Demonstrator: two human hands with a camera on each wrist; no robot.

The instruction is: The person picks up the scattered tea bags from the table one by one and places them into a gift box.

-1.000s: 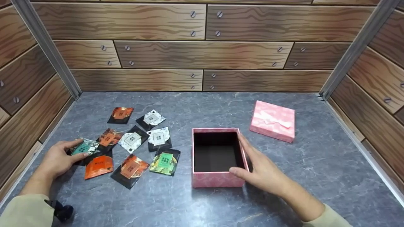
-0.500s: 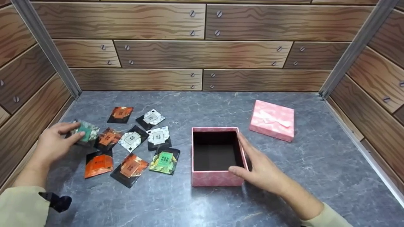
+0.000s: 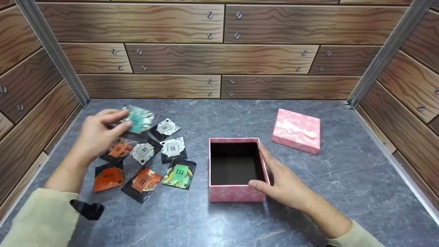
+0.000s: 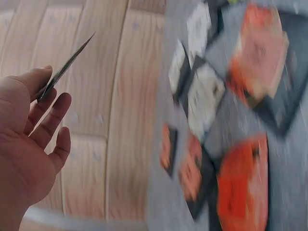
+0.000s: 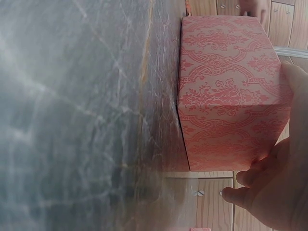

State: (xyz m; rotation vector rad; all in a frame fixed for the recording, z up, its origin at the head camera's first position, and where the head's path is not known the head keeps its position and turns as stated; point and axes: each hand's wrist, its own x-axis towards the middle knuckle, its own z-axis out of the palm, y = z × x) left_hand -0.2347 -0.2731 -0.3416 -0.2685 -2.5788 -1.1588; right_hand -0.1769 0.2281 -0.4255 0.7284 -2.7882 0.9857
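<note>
My left hand (image 3: pixel 97 133) pinches a sachet (image 3: pixel 140 120) with a teal label between thumb and fingers, raised over the upper part of the scattered packets. In the left wrist view this sachet (image 4: pixel 70 65) is seen edge-on, the other fingers loosely bent. My right hand (image 3: pixel 288 187) rests against the right side of an open pink box (image 3: pixel 236 193), its fingers straight along the wall and its thumb over the near rim. The dark inside of the box holds nothing visible. Its patterned outer wall (image 5: pixel 226 67) fills much of the right wrist view.
Several flat sachets lie left of the box, among them a green one (image 3: pixel 179 173), a white one (image 3: pixel 173 149) and an orange one (image 3: pixel 109 176). The pink lid (image 3: pixel 296 130) with a bow lies at the back right. Wood-patterned walls (image 3: pixel 219 58) enclose the grey table.
My left hand has lifted the teal-labelled sachet off the left of the group and carried it up and right, now covering the rear orange packet. My right hand stays at the box.
</note>
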